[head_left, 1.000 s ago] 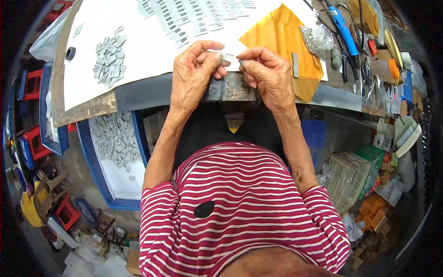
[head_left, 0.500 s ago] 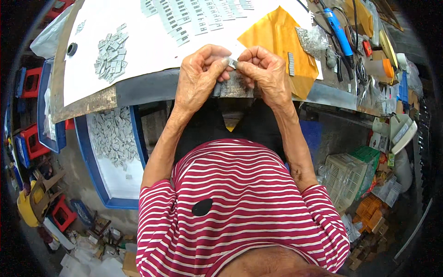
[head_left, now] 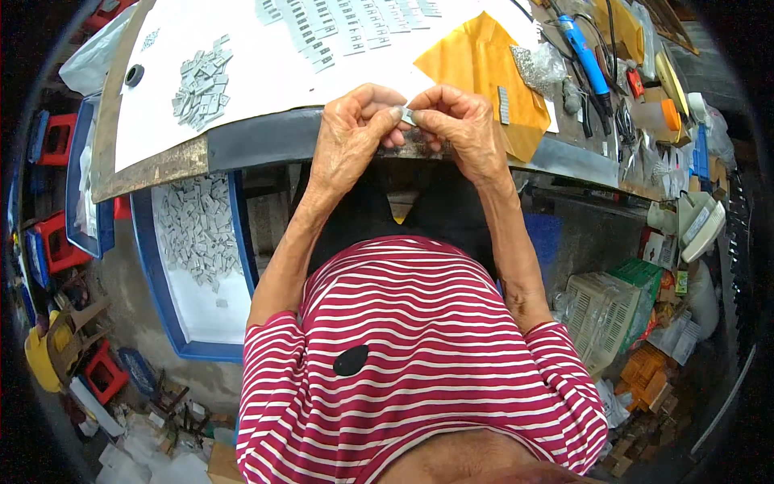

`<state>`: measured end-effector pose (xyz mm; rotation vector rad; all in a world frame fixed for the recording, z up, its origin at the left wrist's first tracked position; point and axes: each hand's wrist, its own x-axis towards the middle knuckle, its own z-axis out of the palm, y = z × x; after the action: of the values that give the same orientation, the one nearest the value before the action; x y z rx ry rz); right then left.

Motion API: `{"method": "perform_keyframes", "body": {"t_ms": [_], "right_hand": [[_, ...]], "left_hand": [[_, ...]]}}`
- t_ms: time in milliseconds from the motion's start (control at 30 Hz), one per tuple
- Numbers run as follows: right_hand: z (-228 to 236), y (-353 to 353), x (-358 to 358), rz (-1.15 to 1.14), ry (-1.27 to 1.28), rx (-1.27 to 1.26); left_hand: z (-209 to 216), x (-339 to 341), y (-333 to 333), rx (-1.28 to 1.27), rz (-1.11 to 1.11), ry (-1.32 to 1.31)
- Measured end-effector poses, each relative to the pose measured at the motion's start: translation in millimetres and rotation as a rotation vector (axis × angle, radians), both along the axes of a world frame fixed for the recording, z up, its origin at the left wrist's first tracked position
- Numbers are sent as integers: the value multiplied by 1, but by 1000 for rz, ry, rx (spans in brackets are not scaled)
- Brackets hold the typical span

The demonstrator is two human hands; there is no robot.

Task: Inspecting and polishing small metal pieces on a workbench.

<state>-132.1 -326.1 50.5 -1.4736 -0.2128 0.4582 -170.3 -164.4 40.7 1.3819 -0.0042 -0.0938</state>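
Between my fingertips, just above the table's front edge, is a small flat grey piece (head_left: pixel 408 117). My left hand (head_left: pixel 359 133) pinches one end of it between thumb and fingers. At the other end, my right hand (head_left: pixel 458 127) grips it the same way. A heap of similar grey pieces (head_left: pixel 203 85) lies on the white sheet to the left. Farther back, more pieces with dark marks (head_left: pixel 351 28) are laid out in overlapping rows. Beside my right hand, a short strip of grey pieces (head_left: pixel 504 105) rests on a yellow-brown envelope (head_left: pixel 463 60).
A blue electric screwdriver (head_left: pixel 584 52) lies at the right with cables around it. Close by is a plastic bag of small metal parts (head_left: pixel 538 68). Below the table, at the left, a blue tray (head_left: pixel 173 327) holds many loose grey pieces. A black ring (head_left: pixel 135 76) sits on the sheet.
The held piece appears slightly turned between my fingertips, and my hands stay pinched together. The whole view has shifted a little.
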Motion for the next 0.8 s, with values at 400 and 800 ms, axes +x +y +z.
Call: {"method": "perform_keyframes", "body": {"t_ms": [400, 800], "right_hand": [[-2, 6, 18, 37, 78, 36], [-5, 35, 28, 45, 123, 178]], "left_hand": [[3, 7, 11, 318, 3, -187], [9, 8, 34, 741, 220, -335]]}}
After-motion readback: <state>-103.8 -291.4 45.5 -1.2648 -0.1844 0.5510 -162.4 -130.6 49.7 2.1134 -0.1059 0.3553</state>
